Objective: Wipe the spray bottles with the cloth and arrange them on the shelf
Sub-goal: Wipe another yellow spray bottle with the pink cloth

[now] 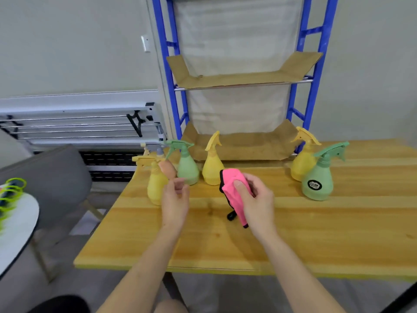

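A single wide-angle view from a camera worn on the person's head, looking forward and downward. Both forearms enter from the bottom edge, at about 6 o'clock, close to the lens. The wooden worktop [293,233] fills the lower middle of the frame at near range. A blue-framed shelf [300,71] rises at 12 o'clock, farther off against a pale wall. Straight edges bow toward the borders. No second view overlaps.

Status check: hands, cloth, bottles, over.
Right hand grips pink cloth. Left hand open, reaching toward near yellow bottle. Bottles on table; shelf bare. Nothing in the way.
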A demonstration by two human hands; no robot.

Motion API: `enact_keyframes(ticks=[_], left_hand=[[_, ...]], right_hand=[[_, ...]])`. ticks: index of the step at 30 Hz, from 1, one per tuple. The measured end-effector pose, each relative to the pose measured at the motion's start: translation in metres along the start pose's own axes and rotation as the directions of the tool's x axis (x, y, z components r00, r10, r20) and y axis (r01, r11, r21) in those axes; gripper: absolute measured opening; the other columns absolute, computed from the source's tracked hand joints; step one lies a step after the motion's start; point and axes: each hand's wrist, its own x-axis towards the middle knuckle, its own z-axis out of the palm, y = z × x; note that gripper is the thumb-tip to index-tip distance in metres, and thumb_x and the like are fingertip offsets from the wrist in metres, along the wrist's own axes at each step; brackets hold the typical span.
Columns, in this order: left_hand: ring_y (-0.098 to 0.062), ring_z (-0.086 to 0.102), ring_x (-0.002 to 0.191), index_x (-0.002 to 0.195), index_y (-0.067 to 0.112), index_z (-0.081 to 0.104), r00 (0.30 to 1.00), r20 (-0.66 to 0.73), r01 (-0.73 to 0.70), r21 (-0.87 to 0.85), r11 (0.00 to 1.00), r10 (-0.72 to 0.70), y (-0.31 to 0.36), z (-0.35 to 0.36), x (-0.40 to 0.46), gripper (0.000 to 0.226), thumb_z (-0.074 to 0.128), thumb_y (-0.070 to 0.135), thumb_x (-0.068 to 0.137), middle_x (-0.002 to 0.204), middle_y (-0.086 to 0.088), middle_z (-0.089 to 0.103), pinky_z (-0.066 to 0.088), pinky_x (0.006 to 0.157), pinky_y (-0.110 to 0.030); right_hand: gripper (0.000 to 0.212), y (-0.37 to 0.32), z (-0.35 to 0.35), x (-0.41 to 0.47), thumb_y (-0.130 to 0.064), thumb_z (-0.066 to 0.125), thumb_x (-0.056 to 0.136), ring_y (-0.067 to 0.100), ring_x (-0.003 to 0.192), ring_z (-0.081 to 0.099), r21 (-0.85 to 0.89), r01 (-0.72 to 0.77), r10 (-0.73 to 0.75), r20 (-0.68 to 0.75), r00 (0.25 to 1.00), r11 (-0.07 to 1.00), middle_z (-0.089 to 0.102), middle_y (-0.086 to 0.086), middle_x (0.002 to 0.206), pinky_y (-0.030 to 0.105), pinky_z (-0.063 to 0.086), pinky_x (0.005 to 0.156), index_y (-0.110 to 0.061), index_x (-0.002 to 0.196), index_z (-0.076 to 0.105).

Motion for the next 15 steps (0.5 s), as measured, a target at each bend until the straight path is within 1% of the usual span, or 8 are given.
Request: enact_keyframes(ticks=[2, 4, 6, 9, 12, 15], left_hand=[[-0.020, 0.060, 0.096, 0.115, 0.019, 0.059, 0.996, -0.076, 0.046, -0.013, 0.999, -0.047, -0.011, -0.017, 0.009, 0.014, 0.061, 0.021, 0.100, 0.111, -0.006, 0.062, 0.053, 0.089, -0.039], [-0.022, 0.058, 0.100, 0.114, 0.019, 0.056, 0.989, -0.123, 0.088, -0.004, 0.996, -0.088, -0.017, -0.029, 0.016, 0.016, 0.062, 0.023, 0.100, 0.113, -0.007, 0.059, 0.051, 0.092, -0.040], [-0.024, 0.057, 0.104, 0.116, 0.014, 0.056, 0.977, -0.172, 0.127, 0.005, 0.992, -0.124, -0.022, -0.039, 0.022, 0.022, 0.064, 0.025, 0.100, 0.115, -0.009, 0.056, 0.049, 0.096, -0.041], [-0.024, 0.054, 0.106, 0.114, 0.010, 0.052, 0.945, -0.276, 0.177, -0.029, 0.984, -0.178, -0.022, -0.052, 0.030, 0.025, 0.064, 0.027, 0.100, 0.113, -0.007, 0.052, 0.047, 0.093, -0.039], [-0.026, 0.054, 0.105, 0.113, 0.011, 0.051, 0.922, -0.353, 0.144, -0.068, 0.987, -0.159, -0.020, -0.063, 0.040, 0.023, 0.063, 0.026, 0.101, 0.111, -0.002, 0.048, 0.049, 0.095, -0.045], [-0.028, 0.054, 0.109, 0.120, 0.012, 0.055, 0.912, -0.401, 0.079, -0.030, 0.996, -0.085, -0.015, -0.074, 0.055, 0.022, 0.058, 0.027, 0.104, 0.116, 0.000, 0.051, 0.049, 0.098, -0.048]], right_hand=[[0.020, -0.004, 0.015, 0.004, -0.024, 0.071, 0.099, 0.000, 0.102, 0.068, -0.004, 0.002, -0.002, 0.033, 0.999, 1.000, 0.074, -0.020, 0.105, 0.026, 0.057, 0.086, -0.042, 0.109, 0.069], [0.016, -0.006, 0.028, 0.009, -0.024, 0.071, 0.098, 0.004, 0.102, 0.068, 0.003, 0.003, -0.004, 0.041, 0.999, 1.000, 0.075, -0.018, 0.106, 0.033, 0.057, 0.091, -0.033, 0.111, 0.073], [0.019, -0.010, 0.039, 0.012, -0.024, 0.071, 0.098, 0.006, 0.104, 0.069, 0.000, 0.005, -0.005, 0.049, 0.999, 1.000, 0.076, -0.015, 0.108, 0.039, 0.057, 0.095, -0.024, 0.117, 0.074], [0.019, -0.011, 0.048, 0.016, -0.023, 0.071, 0.098, 0.008, 0.104, 0.070, -0.003, 0.014, -0.013, 0.063, 0.998, 1.000, 0.076, -0.014, 0.107, 0.044, 0.057, 0.095, -0.024, 0.117, 0.075], [0.019, -0.010, 0.053, 0.018, -0.024, 0.071, 0.098, 0.009, 0.103, 0.070, 0.008, -0.006, 0.005, 0.076, 0.997, 1.000, 0.076, -0.015, 0.108, 0.048, 0.058, 0.094, -0.026, 0.117, 0.075], [0.019, -0.011, 0.057, 0.020, -0.024, 0.071, 0.098, 0.009, 0.103, 0.070, 0.015, -0.005, 0.003, 0.090, 0.996, 1.000, 0.076, -0.015, 0.108, 0.046, 0.058, 0.093, -0.028, 0.117, 0.075]])
